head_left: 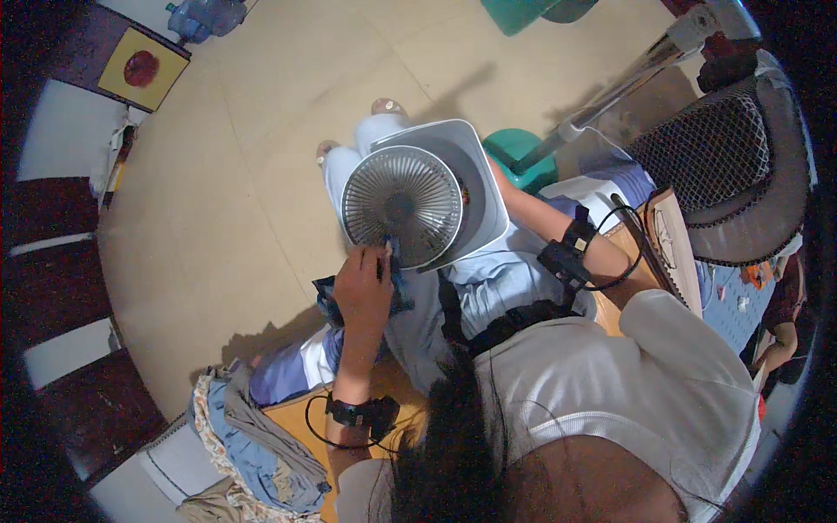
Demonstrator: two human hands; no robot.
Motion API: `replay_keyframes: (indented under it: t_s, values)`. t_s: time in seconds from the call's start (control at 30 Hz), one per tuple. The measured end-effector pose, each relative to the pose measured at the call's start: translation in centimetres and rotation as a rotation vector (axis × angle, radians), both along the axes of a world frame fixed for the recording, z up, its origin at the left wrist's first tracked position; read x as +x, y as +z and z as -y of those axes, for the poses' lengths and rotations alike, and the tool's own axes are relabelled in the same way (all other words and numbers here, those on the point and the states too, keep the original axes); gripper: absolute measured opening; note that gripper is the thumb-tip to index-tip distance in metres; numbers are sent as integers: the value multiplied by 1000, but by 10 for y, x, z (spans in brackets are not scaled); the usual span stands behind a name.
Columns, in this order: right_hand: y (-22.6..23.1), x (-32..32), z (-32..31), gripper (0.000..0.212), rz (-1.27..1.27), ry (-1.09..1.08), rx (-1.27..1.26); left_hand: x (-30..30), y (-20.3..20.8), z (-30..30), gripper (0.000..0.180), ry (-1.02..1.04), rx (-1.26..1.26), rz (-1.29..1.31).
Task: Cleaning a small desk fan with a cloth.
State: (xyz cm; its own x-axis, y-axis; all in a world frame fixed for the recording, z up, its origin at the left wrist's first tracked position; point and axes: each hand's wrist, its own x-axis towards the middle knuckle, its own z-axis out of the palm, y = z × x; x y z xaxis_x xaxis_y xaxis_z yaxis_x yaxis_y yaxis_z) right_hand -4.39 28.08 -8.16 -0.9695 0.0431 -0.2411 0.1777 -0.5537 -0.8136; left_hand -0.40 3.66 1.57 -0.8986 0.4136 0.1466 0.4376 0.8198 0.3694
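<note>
A round fan (pixel 375 187) with a grey wire grille rests over my lap, set against a light grey, square-cornered housing (pixel 490 196). My left hand (pixel 362 283) is at the near rim of the grille, thumb and fingers pinched together. Dark blue cloth (pixel 402 295) shows on both sides of this hand and appears to be gripped in it, its tip touching the grille. My right forearm (pixel 534 207) reaches along the right side of the housing. Behind that wall my right hand is hidden, so its fingers do not show.
A green round stool (pixel 525 150) stands beyond the housing, with a metal pole (pixel 610 100) slanting past it. At right is a black mesh-backed chair (pixel 711 157); another person's arm (pixel 779 347) shows behind it. Folded clothes (pixel 261 440) lie at lower left. Water bottles (pixel 205 19) stand far left.
</note>
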Motion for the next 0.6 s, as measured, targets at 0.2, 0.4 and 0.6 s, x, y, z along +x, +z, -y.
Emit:
replay_keyframes:
  t_s: [0.2,0.4,0.6]
  values:
    - [1,1,-3,35,99,-63,-227,-22,-5,-21,13,81,84,87]
    - [17,2,3,34,78,-43,-161,-30,7,-31,15,160,52,168]
    - [35,4,7,34,209,-75,-133,-19,3,-20,15,121,162,190]
